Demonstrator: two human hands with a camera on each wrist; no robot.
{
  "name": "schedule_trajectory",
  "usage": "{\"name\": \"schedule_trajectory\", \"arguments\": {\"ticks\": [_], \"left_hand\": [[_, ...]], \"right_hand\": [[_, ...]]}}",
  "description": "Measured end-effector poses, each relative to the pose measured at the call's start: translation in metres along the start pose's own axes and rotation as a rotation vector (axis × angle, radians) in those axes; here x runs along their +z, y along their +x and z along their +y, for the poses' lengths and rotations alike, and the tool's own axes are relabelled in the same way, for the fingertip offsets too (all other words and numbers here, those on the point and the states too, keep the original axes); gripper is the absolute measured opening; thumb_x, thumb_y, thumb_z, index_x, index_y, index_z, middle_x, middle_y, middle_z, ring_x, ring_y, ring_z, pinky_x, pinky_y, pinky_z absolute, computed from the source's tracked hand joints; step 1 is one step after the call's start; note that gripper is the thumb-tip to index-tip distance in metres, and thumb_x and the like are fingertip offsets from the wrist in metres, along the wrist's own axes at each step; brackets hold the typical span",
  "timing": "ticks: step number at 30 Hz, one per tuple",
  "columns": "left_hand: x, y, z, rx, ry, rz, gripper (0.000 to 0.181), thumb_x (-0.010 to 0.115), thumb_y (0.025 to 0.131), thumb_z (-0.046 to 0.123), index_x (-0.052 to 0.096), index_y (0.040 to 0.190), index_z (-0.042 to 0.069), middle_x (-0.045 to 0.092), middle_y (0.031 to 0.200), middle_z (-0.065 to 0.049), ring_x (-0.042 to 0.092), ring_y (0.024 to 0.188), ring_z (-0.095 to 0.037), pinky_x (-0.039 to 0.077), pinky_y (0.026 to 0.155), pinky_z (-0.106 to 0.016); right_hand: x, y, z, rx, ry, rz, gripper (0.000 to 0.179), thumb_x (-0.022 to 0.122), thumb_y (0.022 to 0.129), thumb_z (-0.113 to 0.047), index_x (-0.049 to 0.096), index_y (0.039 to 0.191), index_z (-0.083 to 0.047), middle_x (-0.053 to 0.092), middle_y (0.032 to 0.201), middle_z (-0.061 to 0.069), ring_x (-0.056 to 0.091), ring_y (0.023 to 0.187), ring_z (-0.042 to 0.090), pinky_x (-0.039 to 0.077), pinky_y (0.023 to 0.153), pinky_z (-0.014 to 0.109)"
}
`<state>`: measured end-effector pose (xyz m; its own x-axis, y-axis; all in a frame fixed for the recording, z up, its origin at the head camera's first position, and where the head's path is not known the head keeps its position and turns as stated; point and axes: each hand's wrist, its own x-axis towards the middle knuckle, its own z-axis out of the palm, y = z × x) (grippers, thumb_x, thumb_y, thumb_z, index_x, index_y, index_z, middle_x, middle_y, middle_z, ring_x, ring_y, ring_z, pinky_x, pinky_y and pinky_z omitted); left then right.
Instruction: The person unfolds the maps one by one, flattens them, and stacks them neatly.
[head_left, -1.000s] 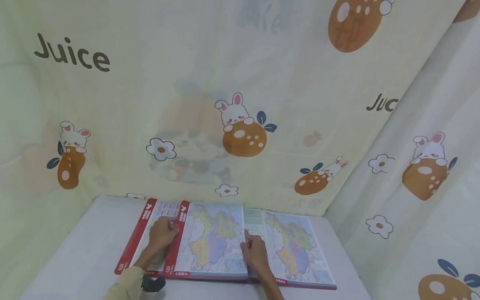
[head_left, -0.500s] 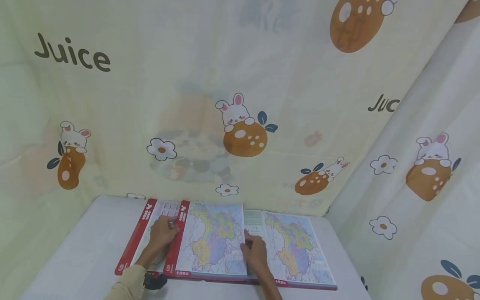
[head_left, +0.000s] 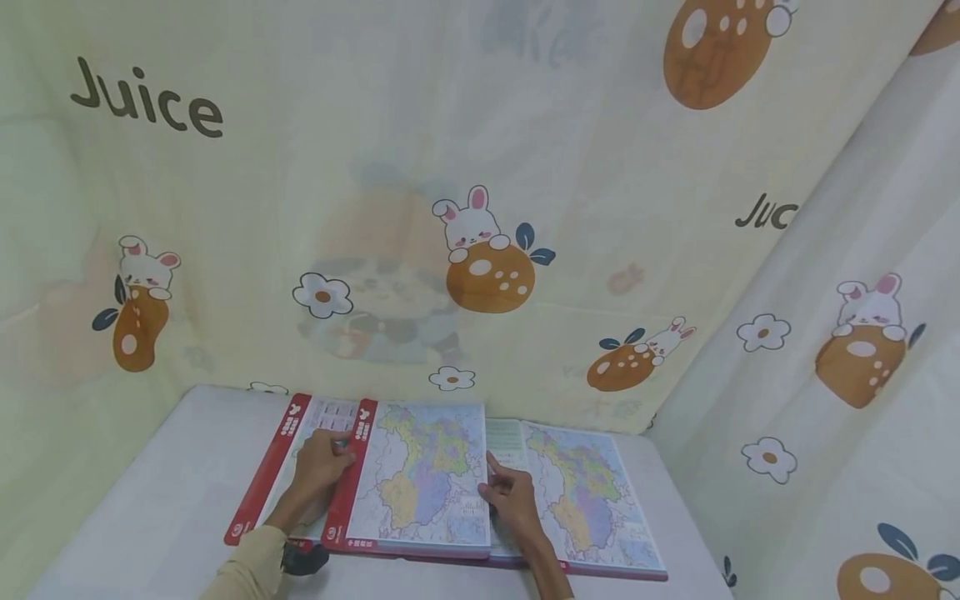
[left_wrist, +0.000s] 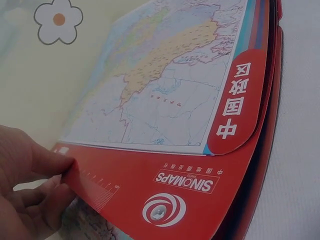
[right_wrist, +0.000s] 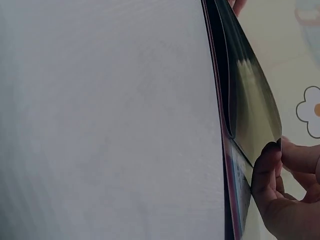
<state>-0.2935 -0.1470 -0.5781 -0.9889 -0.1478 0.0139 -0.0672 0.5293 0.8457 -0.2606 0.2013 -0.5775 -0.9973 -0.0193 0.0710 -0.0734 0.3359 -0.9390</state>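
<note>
A map sheet with a red left strip lies at the middle of the head view, over other maps. My left hand pinches its red strip between thumb and fingers. On the opposite edge my right hand pinches the sheet. The left wrist view shows that red strip, printed SINOMAPS, with the left hand gripping its edge. In the right wrist view the sheet bows upward, its pale underside visible, and the right hand holds its edge between thumb and fingers.
Beneath, another red-edged page shows at the left and a second map at the right. They rest on a white table. A printed curtain hangs behind it, and another drapes along the right side.
The head view has shifted slightly. Both hands keep their pinch on the map sheet, in nearly the same places.
</note>
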Motion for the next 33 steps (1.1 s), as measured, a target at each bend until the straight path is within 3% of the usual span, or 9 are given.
{"name": "schedule_trajectory", "arguments": {"ticks": [9,16,24,29,33], "left_hand": [[-0.0005,0.0013,0.0017,-0.009,-0.002,-0.002,0.052,0.075,0.096,0.004,0.062,0.145,-0.010,0.075,0.107,-0.027,0.076,0.077,-0.027,0.057,0.062,-0.031],[0.0001,-0.0004,0.0007,-0.001,0.004,0.003,0.052,0.076,0.095,0.003,0.064,0.143,-0.010,0.077,0.108,-0.028,0.077,0.075,-0.025,0.057,0.060,-0.030],[-0.0006,-0.0004,0.0032,0.007,0.026,0.006,0.050,0.076,0.095,0.003,0.065,0.142,-0.010,0.077,0.107,-0.028,0.076,0.075,-0.025,0.056,0.062,-0.031],[-0.0006,-0.0003,0.0043,0.000,0.024,0.005,0.050,0.076,0.096,0.004,0.064,0.142,-0.010,0.077,0.107,-0.027,0.075,0.074,-0.024,0.055,0.061,-0.030],[0.0000,-0.0006,0.0040,-0.007,0.026,0.007,0.050,0.076,0.096,0.004,0.064,0.142,-0.010,0.077,0.107,-0.027,0.074,0.074,-0.024,0.055,0.061,-0.030]], "right_hand": [[0.0015,0.0039,-0.0009,-0.003,0.013,0.047,0.059,0.075,0.092,0.007,0.063,0.149,-0.004,0.066,0.094,0.017,0.049,0.069,0.009,0.042,0.061,0.019],[0.0034,0.0056,-0.0015,0.011,0.030,0.057,0.060,0.070,0.088,0.015,0.060,0.147,0.006,0.061,0.088,0.021,0.049,0.070,0.012,0.043,0.059,0.018],[0.0040,0.0052,0.0027,0.032,0.056,0.081,0.061,0.074,0.090,0.011,0.064,0.148,-0.004,0.060,0.088,0.009,0.049,0.071,0.009,0.044,0.060,0.018],[0.0047,0.0046,0.0024,0.004,0.057,0.092,0.060,0.074,0.088,0.012,0.065,0.146,-0.001,0.058,0.082,0.006,0.049,0.068,0.009,0.044,0.057,0.019],[0.0049,0.0048,0.0021,0.028,0.049,0.099,0.060,0.074,0.088,0.011,0.066,0.145,-0.004,0.059,0.084,0.006,0.050,0.069,0.010,0.044,0.057,0.019]]}}
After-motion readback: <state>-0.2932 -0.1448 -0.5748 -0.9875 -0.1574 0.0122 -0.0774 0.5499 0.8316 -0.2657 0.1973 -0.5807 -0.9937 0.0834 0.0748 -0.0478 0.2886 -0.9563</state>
